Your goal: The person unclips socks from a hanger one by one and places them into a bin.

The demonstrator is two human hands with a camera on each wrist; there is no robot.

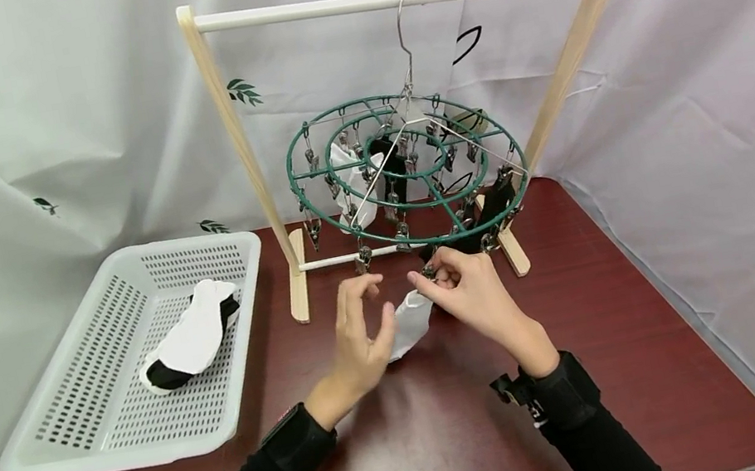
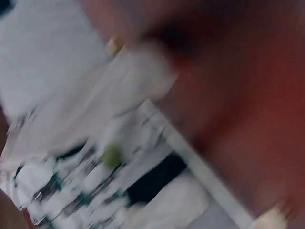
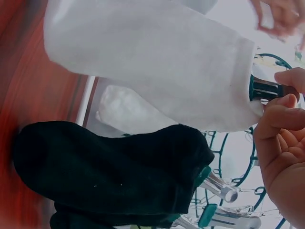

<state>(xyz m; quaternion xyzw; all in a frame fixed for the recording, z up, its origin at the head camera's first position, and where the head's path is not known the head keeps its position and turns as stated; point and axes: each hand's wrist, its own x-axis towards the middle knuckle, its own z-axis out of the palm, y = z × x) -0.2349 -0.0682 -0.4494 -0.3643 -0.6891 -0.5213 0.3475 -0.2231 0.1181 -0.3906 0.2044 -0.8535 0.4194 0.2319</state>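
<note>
In the head view my right hand (image 1: 471, 290) is at the front edge of the green round drying hanger (image 1: 461, 236). Its thumb and index finger pinch a metal clip (image 3: 267, 89), which sits on the cuff of a white sock (image 3: 157, 57). The sock hangs down from that clip. To the left, my left hand (image 1: 358, 340) is beside the sock, thumb and index finger spread apart with nothing between them. Below the white sock in the right wrist view, black socks (image 3: 105, 167) hang from other clips. The left wrist view is blurred.
A white plastic basket (image 1: 27, 440) at the left holds white and black socks (image 1: 194, 335). The hanger hooks over the white rail (image 1: 307, 8) of a wooden stand (image 1: 233, 126) on the red-brown table (image 1: 634, 358). Another white sock (image 1: 354, 189) and a black one (image 1: 392, 170) hang farther back.
</note>
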